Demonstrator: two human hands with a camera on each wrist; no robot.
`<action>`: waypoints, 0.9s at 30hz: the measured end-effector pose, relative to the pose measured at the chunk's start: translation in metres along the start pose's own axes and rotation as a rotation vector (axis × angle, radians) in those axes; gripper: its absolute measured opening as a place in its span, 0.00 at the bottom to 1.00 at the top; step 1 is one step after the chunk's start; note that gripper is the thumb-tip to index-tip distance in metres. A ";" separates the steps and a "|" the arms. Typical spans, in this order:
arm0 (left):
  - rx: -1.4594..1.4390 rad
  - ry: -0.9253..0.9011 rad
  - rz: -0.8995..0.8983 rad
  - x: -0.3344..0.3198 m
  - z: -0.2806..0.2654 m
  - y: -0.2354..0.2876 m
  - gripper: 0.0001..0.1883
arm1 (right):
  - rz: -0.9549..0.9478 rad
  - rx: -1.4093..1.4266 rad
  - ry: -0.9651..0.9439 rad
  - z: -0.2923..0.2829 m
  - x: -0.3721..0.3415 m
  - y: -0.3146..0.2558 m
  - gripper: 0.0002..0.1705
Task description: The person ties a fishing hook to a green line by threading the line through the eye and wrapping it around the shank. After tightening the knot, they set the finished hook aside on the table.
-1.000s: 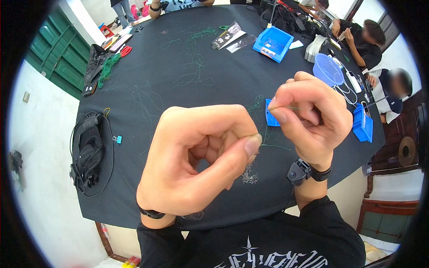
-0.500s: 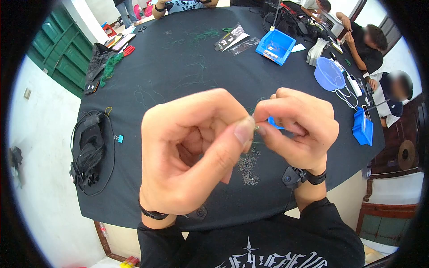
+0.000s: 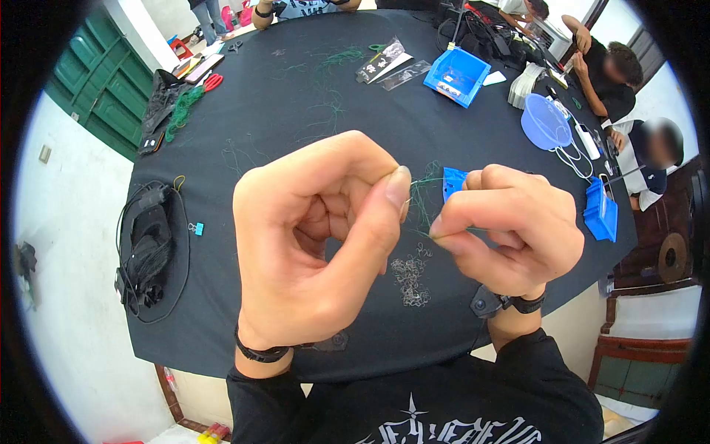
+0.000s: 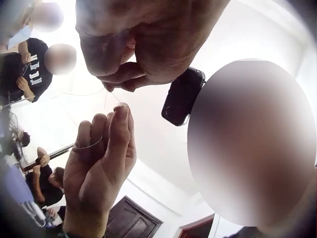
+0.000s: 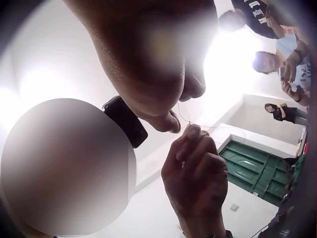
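Note:
My left hand (image 3: 314,237) pinches thin thread between thumb and forefinger, the other fingers curled behind. Any other small thing in that pinch is hidden by the fingertips. To its right and slightly lower, my right hand (image 3: 514,226) pinches a strand between thumb and forefinger. A gap separates the two sets of fingertips. In the left wrist view a fine thread (image 4: 115,98) spans that gap, and a loose strand curves across the right fingers. Below the hands lies a pile of small bent metal pieces (image 3: 410,281), resembling hooks. Green thread (image 3: 421,200) shows behind the fingertips.
A black cloth covers the table (image 3: 200,296). A blue tray (image 3: 456,76), a blue basin (image 3: 546,120) and plastic packets (image 3: 384,63) stand toward the back. Red-handled scissors (image 3: 212,83), a green thread bundle (image 3: 181,115) and black straps (image 3: 151,251) lie left. People sit around the far side.
My right hand came in to meet the left fingertips, then drew away to the right and slightly down. The left hand shifted a little left and its fingertips rose.

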State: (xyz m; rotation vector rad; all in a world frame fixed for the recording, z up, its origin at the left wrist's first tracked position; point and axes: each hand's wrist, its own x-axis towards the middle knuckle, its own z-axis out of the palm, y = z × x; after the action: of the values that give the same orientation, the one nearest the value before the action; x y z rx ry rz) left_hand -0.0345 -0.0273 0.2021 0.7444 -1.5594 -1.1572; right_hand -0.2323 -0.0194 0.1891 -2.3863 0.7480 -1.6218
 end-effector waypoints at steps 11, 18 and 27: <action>0.010 -0.009 -0.018 -0.001 0.002 0.000 0.08 | -0.042 -0.111 0.087 -0.009 -0.006 0.005 0.15; 0.024 -0.034 -0.057 -0.001 0.003 0.001 0.07 | -0.067 -0.118 0.105 -0.012 -0.006 0.009 0.16; -0.017 -0.196 -0.146 -0.004 0.009 -0.002 0.07 | -0.063 -0.132 0.130 -0.010 -0.001 0.011 0.12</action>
State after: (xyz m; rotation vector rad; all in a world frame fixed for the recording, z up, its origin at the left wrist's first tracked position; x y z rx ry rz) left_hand -0.0420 -0.0218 0.1991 0.7622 -1.6757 -1.3837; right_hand -0.2453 -0.0267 0.1884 -2.4350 0.8348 -1.8220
